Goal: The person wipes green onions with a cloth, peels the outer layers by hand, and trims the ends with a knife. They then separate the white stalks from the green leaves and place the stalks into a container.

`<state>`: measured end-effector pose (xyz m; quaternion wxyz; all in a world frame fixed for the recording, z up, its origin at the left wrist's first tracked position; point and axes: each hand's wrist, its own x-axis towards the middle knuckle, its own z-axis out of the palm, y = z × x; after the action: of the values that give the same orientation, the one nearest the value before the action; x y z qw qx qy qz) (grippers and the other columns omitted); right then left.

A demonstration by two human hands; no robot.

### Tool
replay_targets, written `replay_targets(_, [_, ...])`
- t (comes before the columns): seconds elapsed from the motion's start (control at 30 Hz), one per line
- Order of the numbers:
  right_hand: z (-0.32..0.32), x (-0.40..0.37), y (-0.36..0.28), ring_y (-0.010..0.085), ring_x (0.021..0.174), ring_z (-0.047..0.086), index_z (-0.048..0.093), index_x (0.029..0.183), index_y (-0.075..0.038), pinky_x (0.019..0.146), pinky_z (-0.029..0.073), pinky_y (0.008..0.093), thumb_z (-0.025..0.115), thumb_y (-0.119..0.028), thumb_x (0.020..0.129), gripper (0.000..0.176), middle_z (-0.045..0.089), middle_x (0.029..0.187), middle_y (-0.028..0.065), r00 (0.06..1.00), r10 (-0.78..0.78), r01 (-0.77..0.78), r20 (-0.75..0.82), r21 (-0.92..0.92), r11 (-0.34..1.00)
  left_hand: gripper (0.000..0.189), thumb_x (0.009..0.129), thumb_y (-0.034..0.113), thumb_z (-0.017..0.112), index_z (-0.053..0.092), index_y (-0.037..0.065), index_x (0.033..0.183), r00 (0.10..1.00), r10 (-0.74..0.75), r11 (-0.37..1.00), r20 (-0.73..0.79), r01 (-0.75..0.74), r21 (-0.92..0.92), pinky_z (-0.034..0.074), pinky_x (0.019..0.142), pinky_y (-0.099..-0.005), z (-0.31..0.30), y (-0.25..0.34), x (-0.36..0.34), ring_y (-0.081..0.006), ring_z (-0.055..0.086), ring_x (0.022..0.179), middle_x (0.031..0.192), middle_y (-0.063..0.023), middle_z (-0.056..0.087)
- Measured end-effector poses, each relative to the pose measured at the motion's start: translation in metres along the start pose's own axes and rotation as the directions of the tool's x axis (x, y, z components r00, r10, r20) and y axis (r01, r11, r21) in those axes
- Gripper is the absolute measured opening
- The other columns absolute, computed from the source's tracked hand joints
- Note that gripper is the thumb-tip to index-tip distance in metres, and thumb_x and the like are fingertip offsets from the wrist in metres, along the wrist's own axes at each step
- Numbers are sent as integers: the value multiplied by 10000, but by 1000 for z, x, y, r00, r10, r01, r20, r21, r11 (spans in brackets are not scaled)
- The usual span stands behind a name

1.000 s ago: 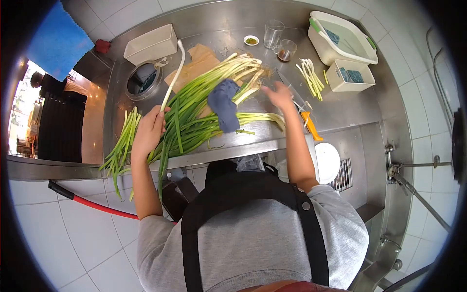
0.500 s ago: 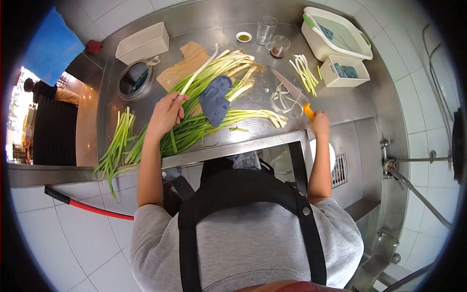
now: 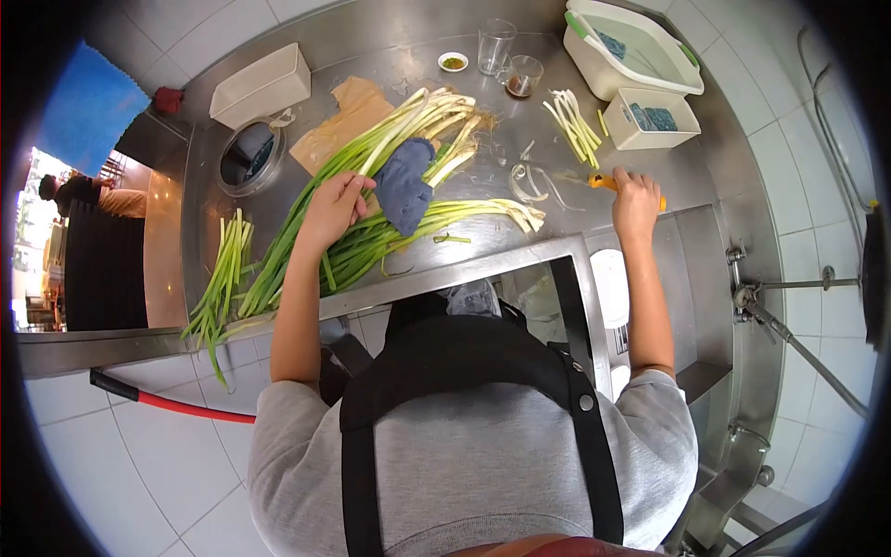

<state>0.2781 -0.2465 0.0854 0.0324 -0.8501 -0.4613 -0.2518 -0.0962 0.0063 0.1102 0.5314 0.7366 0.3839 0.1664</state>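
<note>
My left hand [image 3: 336, 209] is closed, with its fingers pinched round a green onion stalk [image 3: 379, 153] whose white end points up and away over the pile. Under and beside it spreads a large heap of green onions [image 3: 306, 232], roots to the right and leaves to the left. A crumpled blue-grey cloth [image 3: 405, 186] lies on the heap. My right hand [image 3: 637, 206] grips the orange handle of a knife [image 3: 603, 182] near the sink edge. Its blade points left and is blurred. Peeled strips [image 3: 531, 183] lie to its left, and trimmed white stalks [image 3: 574, 128] lie beyond it.
Along the back stand a long beige bin [image 3: 262, 85], a small sauce dish [image 3: 453, 62], a tall glass [image 3: 496, 46] and a glass mug [image 3: 522, 76]. A water-filled tub [image 3: 594, 70] and small box [image 3: 640, 139] are at right. A sink [image 3: 682, 278] adjoins the counter.
My right hand has moved right and away from me with the knife, whose blade has swung to point left. The stalk in my left hand has been lowered toward the heap.
</note>
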Motion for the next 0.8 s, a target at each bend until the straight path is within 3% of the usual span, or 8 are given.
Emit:
replay_targets(0.17, [-26, 28, -2, 238, 774, 543, 599, 828, -111, 719, 393, 377, 527, -48, 721, 144, 594, 761, 40, 937, -131, 140, -324, 4, 990, 263, 960, 202, 416, 608, 22, 958, 999, -24, 999, -40, 22, -33, 346, 458, -212, -3, -6, -11, -63, 416, 479, 588, -3, 503])
replay_targets(0.27, [-32, 36, 6, 254, 766, 550, 600, 806, -107, 692, 394, 381, 559, -40, 698, 133, 586, 744, 63, 945, -35, 49, -326, 36, 998, 274, 971, 228, 411, 584, 17, 984, 998, -34, 997, -51, 30, -75, 296, 431, -185, -5, -11, -16, -37, 385, 468, 588, 19, 481])
replay_targets(0.4, [-7, 26, 21, 368, 672, 585, 615, 943, -47, 568, 442, 398, 660, -109, 722, 234, 627, 732, 151, 997, 69, -68, 19, 540, 839, 264, 966, 204, 405, 588, 17, 990, 997, -33, 991, -67, 24, -135, 331, 446, -208, -8, -15, -21, -58, 402, 480, 599, 1, 494])
replay_targets(0.5, [-20, 14, -25, 202, 515, 518, 582, 1000, -13, 492, 409, 319, 644, -288, 830, 330, 563, 624, 106, 960, 63, -237, 271, 678, 695, 265, 965, 188, 380, 573, 15, 1020, 997, -78, 965, -4, 75, -251, 339, 463, -207, -5, -10, -25, -62, 401, 495, 638, 2, 493])
replay_targets(0.6, [-12, -9, -80, 71, 490, 393, 556, 1041, -59, 446, 343, 236, 542, -324, 917, 293, 455, 633, -54, 930, -46, -346, 364, 911, 223, 279, 966, 195, 371, 542, -1, 1067, 995, -82, 934, 49, 94, -344, 321, 463, -202, 3, -8, -21, -62, 403, 519, 662, -2, 481])
replay_targets(0.63, [-37, -14, -105, 38, 482, 390, 555, 1016, -78, 432, 332, 200, 511, -319, 934, 258, 441, 628, -51, 833, -135, -538, 536, 842, 23, 279, 966, 195, 371, 542, -1, 1067, 996, -84, 934, 43, 94, -345, 321, 463, -202, 5, -8, -19, -62, 403, 519, 662, -2, 481])
replay_targets(0.7, [-51, -24, -141, 29, 458, 395, 563, 1020, -93, 405, 331, 195, 474, -326, 949, 259, 444, 628, -52, 777, -356, -582, 519, 808, -93, 270, 958, 173, 376, 537, -8, 1077, 995, -49, 943, 92, 76, -324, 341, 493, -201, 10, -8, -16, -71, 415, 544, 678, -4, 485])
replay_targets(0.8, [-53, -33, -183, 109, 610, 481, 570, 1076, -15, 591, 422, 266, 493, -320, 939, 342, 544, 683, 5, 792, -407, -490, 454, 872, 19, 260, 956, 174, 391, 538, -6, 1072, 995, -49, 965, 92, 71, -253, 349, 508, -191, 15, -14, -10, -62, 418, 557, 691, -1, 500])
